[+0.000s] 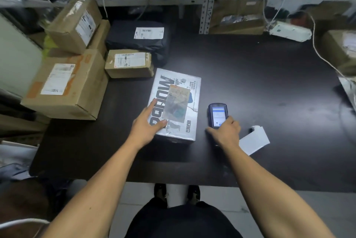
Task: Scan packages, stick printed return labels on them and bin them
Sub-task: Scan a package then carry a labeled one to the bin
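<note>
Packages wait in a heap beyond the left hand [147, 122]: four cardboard boxes and one black bag. Fingers spread, that hand steadies the white printed package [176, 103] on the table [260, 87], likely for scanning; the right hand [226, 132] grips one scanner [217, 115] (one label slip [254, 139] lies beside it).

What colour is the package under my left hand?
White with bold black lettering, package under the left hand; head view.
</note>
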